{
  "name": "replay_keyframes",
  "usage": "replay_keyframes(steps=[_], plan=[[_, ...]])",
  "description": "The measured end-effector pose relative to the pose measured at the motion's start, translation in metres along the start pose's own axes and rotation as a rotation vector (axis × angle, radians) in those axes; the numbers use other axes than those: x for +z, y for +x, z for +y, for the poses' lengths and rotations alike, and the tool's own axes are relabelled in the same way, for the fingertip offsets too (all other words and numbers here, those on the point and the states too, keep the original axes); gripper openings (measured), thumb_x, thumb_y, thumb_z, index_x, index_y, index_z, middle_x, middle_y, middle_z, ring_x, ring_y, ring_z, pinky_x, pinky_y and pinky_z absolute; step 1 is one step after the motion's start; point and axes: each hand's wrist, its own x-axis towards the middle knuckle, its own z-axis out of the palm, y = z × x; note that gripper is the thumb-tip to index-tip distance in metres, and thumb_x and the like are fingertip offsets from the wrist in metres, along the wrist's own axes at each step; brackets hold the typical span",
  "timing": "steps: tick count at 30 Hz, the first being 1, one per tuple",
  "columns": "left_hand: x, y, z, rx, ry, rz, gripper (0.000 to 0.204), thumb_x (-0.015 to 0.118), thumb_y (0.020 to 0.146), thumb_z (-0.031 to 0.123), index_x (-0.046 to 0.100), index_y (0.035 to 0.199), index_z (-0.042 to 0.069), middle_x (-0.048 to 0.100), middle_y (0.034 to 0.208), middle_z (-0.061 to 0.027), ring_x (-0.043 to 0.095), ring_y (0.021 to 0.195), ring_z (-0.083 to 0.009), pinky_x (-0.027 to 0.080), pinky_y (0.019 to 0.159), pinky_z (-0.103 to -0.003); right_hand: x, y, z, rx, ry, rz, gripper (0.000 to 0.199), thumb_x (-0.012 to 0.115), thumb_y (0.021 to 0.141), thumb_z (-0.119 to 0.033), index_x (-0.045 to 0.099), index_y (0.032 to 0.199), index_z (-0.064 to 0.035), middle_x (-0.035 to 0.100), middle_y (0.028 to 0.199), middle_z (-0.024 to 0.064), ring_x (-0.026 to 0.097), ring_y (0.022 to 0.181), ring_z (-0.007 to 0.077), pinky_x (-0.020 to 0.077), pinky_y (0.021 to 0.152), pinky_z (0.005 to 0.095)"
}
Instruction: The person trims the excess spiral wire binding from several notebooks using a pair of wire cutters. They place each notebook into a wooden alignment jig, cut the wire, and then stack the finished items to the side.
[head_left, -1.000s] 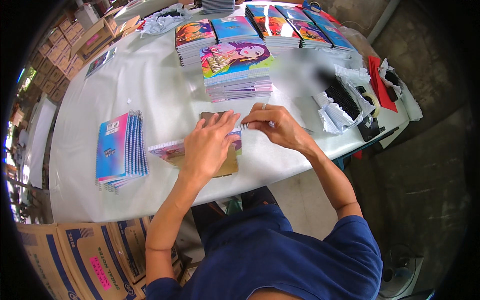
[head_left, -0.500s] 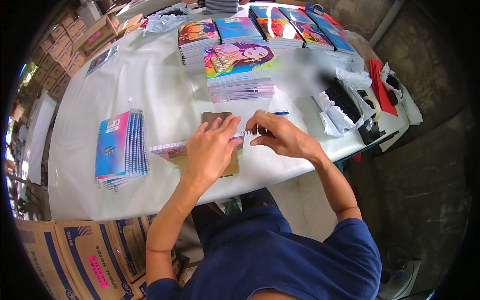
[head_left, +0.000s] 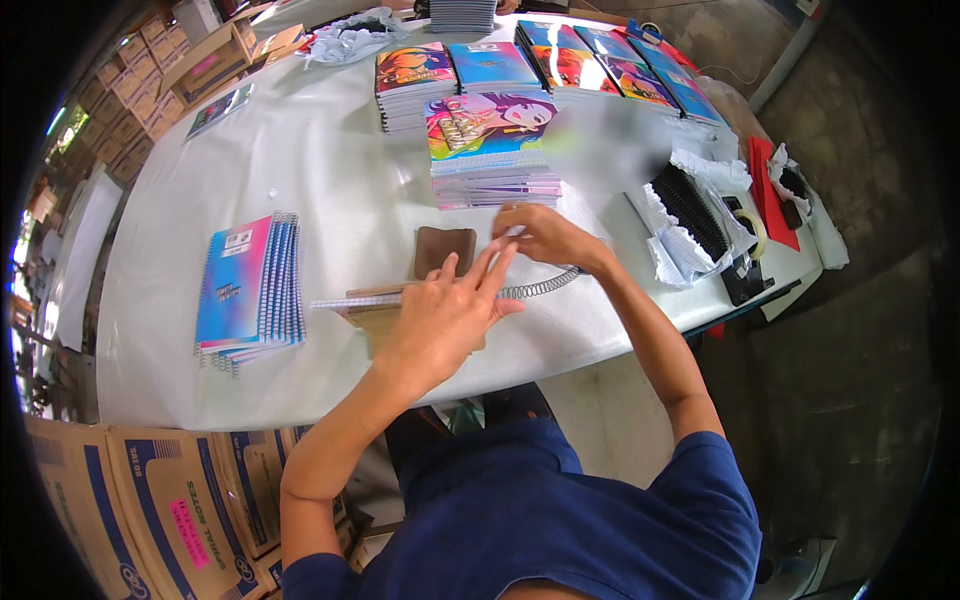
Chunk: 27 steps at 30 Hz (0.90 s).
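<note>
My left hand [head_left: 450, 318] lies over a notebook [head_left: 365, 300], gripping it with its page edge turned up. Long fingers reach toward my right hand [head_left: 540, 232], whose fingers are pinched together close to the left fingertips. What the right fingers hold, if anything, is hidden. A dark spiral wire coil [head_left: 545, 287] runs from beside my left thumb and curves up under my right wrist. Just beyond my left hand sits a brown block [head_left: 445, 250]. Beneath the notebook a tan board [head_left: 380, 325] partly shows.
Spiral-bound notebooks [head_left: 245, 285] are stacked at left. A taller notebook pile [head_left: 490, 150] stands ahead, with more stacks [head_left: 580, 65] behind. At right, torn white paper holds black coils [head_left: 690, 210], near a tape roll [head_left: 752, 230] and red sheets [head_left: 772, 190]. Cartons [head_left: 165, 500] stand below the table's edge.
My right hand has moved up and slightly right, with its fingers now near the left fingertips. More of the wire coil shows, stretching right from the notebook. The left hand has shifted right and lower.
</note>
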Motion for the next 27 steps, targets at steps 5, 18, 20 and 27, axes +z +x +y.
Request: replay_keyframes(steps=[5, 18, 20, 27], plan=[[0.004, -0.004, 0.001, -0.015, 0.049, -0.055, 0.07, 0.061, 0.085, 0.047, 0.039, 0.145, 0.018, 0.061, 0.128, -0.0098, 0.064, 0.104, -0.0369, 0.058, 0.07, -0.043, 0.07, 0.041, 0.04, -0.129, -0.404, 0.008, 0.033, 0.067, 0.08, -0.021, 0.063, 0.107, -0.0037, 0.058, 0.12, 0.0213, 0.052, 0.118, 0.0369, 0.0448, 0.095, 0.0434], [0.005, -0.005, -0.022, -0.216, -0.109, 0.209, 0.105, 0.079, 0.065, 0.04, 0.024, 0.151, 0.015, 0.063, 0.121, -0.0141, 0.065, 0.101, -0.0323, 0.053, 0.088, -0.04, -0.033, -0.012, -0.028, 0.25, 0.257, -0.176, 0.052, 0.064, 0.088, -0.044, 0.068, 0.115, -0.001, 0.069, 0.109, 0.0135, 0.06, 0.104, 0.0224, 0.0434, 0.095, 0.0339], [0.003, -0.004, -0.023, -0.231, -0.096, 0.198, 0.107, 0.08, 0.064, 0.041, 0.023, 0.152, 0.016, 0.065, 0.113, -0.0145, 0.065, 0.098, -0.0312, 0.053, 0.088, -0.04, -0.028, -0.022, -0.019, 0.092, 0.434, -0.127, 0.051, 0.064, 0.088, -0.044, 0.068, 0.115, -0.0018, 0.068, 0.11, 0.0137, 0.06, 0.102, 0.0222, 0.0432, 0.094, 0.0337], [0.002, -0.003, -0.021, -0.257, -0.126, 0.231, 0.113, 0.081, 0.062, 0.042, 0.019, 0.152, 0.016, 0.066, 0.094, -0.0147, 0.067, 0.086, -0.0317, 0.053, 0.088, -0.041, -0.027, -0.02, -0.005, 0.128, 0.469, -0.144, 0.05, 0.062, 0.089, -0.036, 0.065, 0.116, 0.0062, 0.062, 0.122, 0.0185, 0.057, 0.112, 0.0272, 0.0417, 0.098, 0.0373]])
